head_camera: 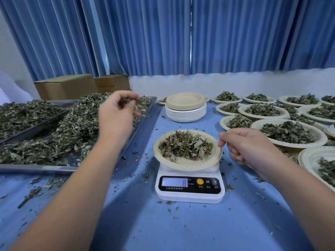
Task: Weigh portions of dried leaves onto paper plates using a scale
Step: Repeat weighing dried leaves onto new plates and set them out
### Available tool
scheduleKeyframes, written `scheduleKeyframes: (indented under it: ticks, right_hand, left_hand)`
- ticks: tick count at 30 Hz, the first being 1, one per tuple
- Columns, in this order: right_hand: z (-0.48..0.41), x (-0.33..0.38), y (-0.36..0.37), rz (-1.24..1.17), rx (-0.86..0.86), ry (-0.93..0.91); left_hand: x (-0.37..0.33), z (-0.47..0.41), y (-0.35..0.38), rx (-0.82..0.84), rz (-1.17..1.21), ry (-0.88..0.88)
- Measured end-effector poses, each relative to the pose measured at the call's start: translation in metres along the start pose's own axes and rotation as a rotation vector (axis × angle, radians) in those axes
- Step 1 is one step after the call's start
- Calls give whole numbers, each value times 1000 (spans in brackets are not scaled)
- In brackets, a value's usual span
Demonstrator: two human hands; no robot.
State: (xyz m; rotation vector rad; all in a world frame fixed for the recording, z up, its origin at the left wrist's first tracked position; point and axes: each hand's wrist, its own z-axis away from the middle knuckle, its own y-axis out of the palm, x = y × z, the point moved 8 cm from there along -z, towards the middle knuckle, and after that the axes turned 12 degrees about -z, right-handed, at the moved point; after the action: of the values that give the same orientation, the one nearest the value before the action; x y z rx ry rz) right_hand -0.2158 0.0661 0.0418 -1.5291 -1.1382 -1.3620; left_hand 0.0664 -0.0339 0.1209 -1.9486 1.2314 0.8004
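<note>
A white digital scale [189,185] stands at the table's middle, its display lit. On it rests a paper plate [186,164] with a heap of dried leaves [184,144]. My right hand [248,144] is just right of that plate, fingers curled, its fingertips pinching the plate's right rim. My left hand [117,109], blurred, is raised over the metal tray [36,167] on the left and grips a small bunch of dried leaves. The tray holds a large pile of loose dried leaves [72,127].
A stack of empty paper plates [185,106] sits behind the scale. Several filled plates [288,133] crowd the right side. A second tray of leaves [23,115] and cardboard boxes [67,86] lie at the back left. Leaf crumbs dot the blue tablecloth [181,229].
</note>
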Motion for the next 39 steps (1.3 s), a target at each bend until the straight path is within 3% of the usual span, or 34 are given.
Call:
scheduleKeyframes:
  ticks: [3,7,15,20,23,27,30,39]
  right_hand:
    - [-1,-3,2,1,12,0]
    - [-1,-6,2,6,16,15]
    - [3,-1,-3,-14,-31,6]
    - [3,-1,-1,-9,-34,5]
    - [3,-2,-1,17,-27,2]
    - [2,-3,0,38,-17,-5]
    - [0,-4,0,46,-15,-7]
    - [-1,-6,-1,31,-8,-7]
  left_hand:
    - [29,-9,-29,-32,-193,-62]
    - [59,-12,-34,103,-513,-132]
    - [71,-8,-17,248,-796,-60]
    - [58,0,-11,189,-778,6]
    - [28,14,5,175,-647,196]
    - [-8,49,45,444,-440,414]
    - [-12,65,69,644,-500,441]
    - [-15,74,76,685,-541,461]
